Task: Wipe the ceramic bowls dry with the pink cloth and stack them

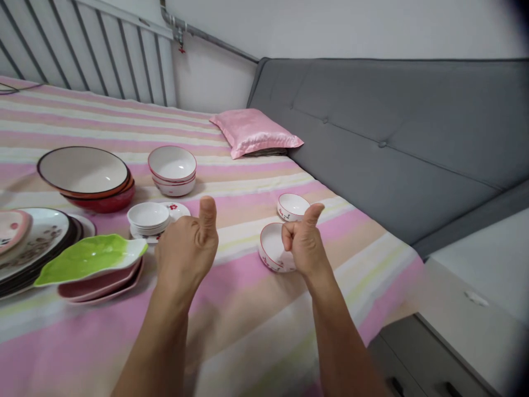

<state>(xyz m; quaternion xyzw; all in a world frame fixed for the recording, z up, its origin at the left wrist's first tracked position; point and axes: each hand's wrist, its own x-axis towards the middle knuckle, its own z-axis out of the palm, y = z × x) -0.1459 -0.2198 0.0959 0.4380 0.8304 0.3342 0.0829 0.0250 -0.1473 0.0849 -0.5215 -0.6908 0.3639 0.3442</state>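
Observation:
Both my hands are raised over the striped bedspread in thumbs-up fists. My left hand (184, 242) is closed with its thumb pointing up, beside the stack of small white dishes (147, 214); no object shows in it. My right hand (305, 242), also a fist with the thumb up, partly covers a white red-rimmed bowl (270, 248); whether it touches the bowl I cannot tell. Just behind stands a smaller patterned bowl (292, 204). Left of my left hand, a green leaf-shaped dish (88, 259) rests on pink dishes (103, 286).
Large red bowls (107, 201) and a stack of red-rimmed bowls (173, 165) stand farther back. Several plates (45, 231) are piled at the left edge. A pink pillow (256, 129) lies by the grey headboard (392, 121). A grey-fronted cabinet (425, 353) is at lower right.

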